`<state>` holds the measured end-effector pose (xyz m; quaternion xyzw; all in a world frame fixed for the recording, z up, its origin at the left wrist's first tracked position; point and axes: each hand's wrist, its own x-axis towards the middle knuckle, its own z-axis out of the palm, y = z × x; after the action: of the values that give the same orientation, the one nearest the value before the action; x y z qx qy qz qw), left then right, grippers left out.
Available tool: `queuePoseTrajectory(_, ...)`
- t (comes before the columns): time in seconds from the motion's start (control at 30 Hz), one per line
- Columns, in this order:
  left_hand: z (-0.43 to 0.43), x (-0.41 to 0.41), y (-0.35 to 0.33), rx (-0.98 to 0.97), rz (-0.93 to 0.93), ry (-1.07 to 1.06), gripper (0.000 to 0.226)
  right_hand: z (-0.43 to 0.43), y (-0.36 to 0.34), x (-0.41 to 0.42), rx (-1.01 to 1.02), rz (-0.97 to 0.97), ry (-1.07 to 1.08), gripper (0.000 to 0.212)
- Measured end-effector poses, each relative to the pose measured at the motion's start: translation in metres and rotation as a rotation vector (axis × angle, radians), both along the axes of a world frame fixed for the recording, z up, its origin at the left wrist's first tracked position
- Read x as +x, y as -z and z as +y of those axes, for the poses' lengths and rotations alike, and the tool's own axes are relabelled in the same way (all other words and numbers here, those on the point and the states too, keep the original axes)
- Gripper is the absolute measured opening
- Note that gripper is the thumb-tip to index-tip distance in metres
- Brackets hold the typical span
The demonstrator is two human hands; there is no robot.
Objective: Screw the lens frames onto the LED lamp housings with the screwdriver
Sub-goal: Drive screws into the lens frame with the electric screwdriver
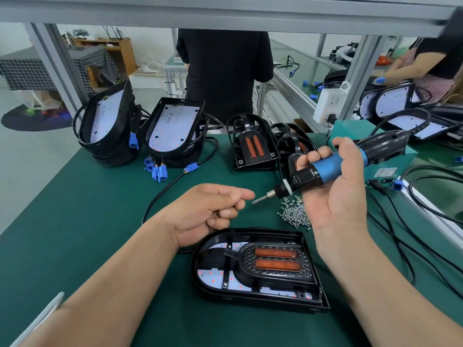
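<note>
A black LED lamp housing (260, 296) lies flat on the green mat near me, with a black lens frame (275, 266) bearing two orange lenses set in it. My right hand (335, 196) grips a blue and black electric screwdriver (323, 169), its bit pointing left toward my left hand. My left hand (213, 211) hovers above the housing's left end, fingers curled, thumb and forefinger pinched together at the bit's tip; something small and metallic shows between its curled fingers. A pile of small silver screws (294, 212) lies just behind the housing.
Stacks of housings with bare LED boards (172, 126) and blue connectors (157, 171) stand at the back left. Loose lens frames (253, 146) sit at the back middle. Black cables (406, 221) run along the right. A person in black (225, 71) stands beyond the bench.
</note>
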<state>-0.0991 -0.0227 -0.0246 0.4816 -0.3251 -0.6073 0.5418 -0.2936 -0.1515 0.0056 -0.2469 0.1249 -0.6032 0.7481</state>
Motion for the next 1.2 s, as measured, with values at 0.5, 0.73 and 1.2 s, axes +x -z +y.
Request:
queuePoseTrajectory(0.5,-0.0035,-0.0059,0.0024,0.009,-0.017,0.016,0.017,0.0006,0.0003,0.001,-0.013,0.004,0.004,0.025)
queuePoseTrajectory(0.73,-0.0035,-0.0058,0.0026,0.019,-0.039,0.029,0.022,0.0022,0.0002,0.0008,-0.018,0.016,-0.002,0.022)
queuePoseTrajectory(1.2,-0.0042,-0.005,0.0027,0.015,-0.019,0.032,0.02,0.002,0.001,0.0021,-0.013,0.025,-0.014,0.021)
